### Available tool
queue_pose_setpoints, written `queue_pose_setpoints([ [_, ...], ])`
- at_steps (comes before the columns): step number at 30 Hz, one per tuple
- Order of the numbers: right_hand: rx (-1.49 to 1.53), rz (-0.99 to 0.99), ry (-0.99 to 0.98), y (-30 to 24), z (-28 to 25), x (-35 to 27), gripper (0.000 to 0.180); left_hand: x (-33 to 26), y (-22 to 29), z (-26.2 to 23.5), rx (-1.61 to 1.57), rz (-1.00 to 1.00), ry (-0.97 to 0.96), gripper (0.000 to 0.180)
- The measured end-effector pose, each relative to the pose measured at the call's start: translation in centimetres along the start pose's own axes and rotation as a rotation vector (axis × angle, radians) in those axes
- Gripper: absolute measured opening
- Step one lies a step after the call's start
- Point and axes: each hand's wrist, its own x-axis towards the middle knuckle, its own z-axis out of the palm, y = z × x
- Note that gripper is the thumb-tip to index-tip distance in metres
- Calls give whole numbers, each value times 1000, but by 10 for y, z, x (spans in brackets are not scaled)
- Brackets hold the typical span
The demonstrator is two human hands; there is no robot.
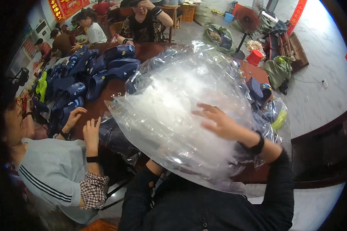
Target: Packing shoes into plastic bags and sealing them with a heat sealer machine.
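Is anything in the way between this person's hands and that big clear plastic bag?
Nothing visible for the right hand: it lies flat on the clear plastic bag. The left hand itself is hidden behind the bag; only its forearm shows going under the lower edge.

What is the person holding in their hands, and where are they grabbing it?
The right hand lies flat on top of a big stack of clear plastic bags. The left hand is hidden beneath the stack, so its grip cannot be told.
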Motion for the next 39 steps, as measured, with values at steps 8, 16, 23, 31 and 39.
queue_pose_setpoints([
  [8,122,65,166,-59,65,-1,72,5,6,0,14,60,2,17],
  [16,-236,257,1089,11,1,-26,90,16,1,31,58,42,-117,17],
  [23,-191,340,708,-5,26,-42,81,18,1,43,103,63,-176,17],
  [31,842,19,121,-57,8,-66,98,2,25,23,167,139,-144,17],
  [39,185,135,-21,-87,68,-31,125,-22,29,14,232,147,-149,17],
])
